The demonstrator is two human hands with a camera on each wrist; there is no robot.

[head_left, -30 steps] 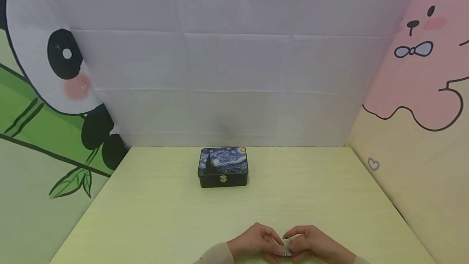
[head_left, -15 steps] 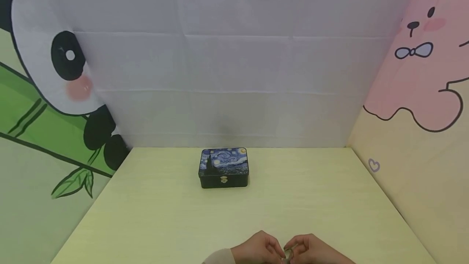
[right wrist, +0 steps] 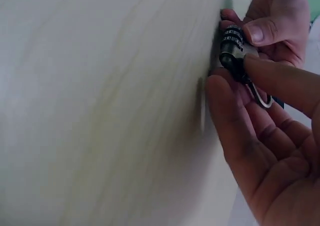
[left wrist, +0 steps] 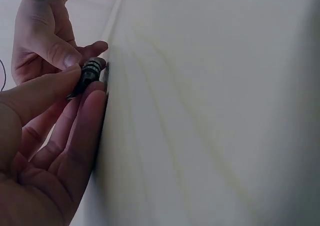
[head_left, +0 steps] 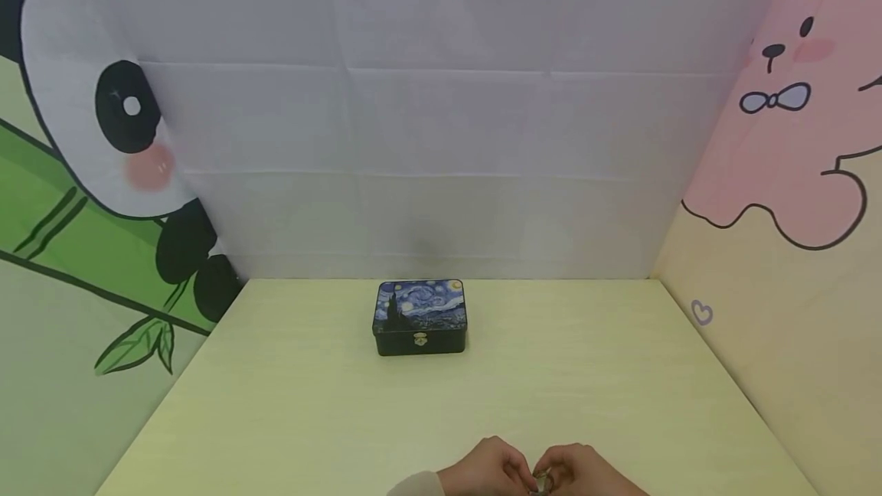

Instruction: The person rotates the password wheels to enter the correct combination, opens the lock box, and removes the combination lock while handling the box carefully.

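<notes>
A small metal combination padlock (right wrist: 233,40) with black number dials is held between both hands, low over the front part of the table. My left hand (head_left: 488,468) grips the dial end between thumb and fingers. From the other side, my right hand (head_left: 584,471) pinches the end where the curved shackle (right wrist: 261,97) is attached. The left wrist view shows the padlock's dials (left wrist: 92,68) between the fingertips of the two hands. In the head view fingers cover most of the lock, and its lower end is cut off by the frame. I cannot tell whether the shackle is released.
Toward the back of the pale yellow table (head_left: 289,404) stands a dark tin box (head_left: 420,316) with a starry night picture on its lid and a gold clasp, lid down. A white cloth (head_left: 441,121) hangs behind. Painted walls flank the table.
Both hands, with the padlock, have come down toward the bottom edge of the head view and show less. The fingers have closed in further around the lock. The tin box stays put.
</notes>
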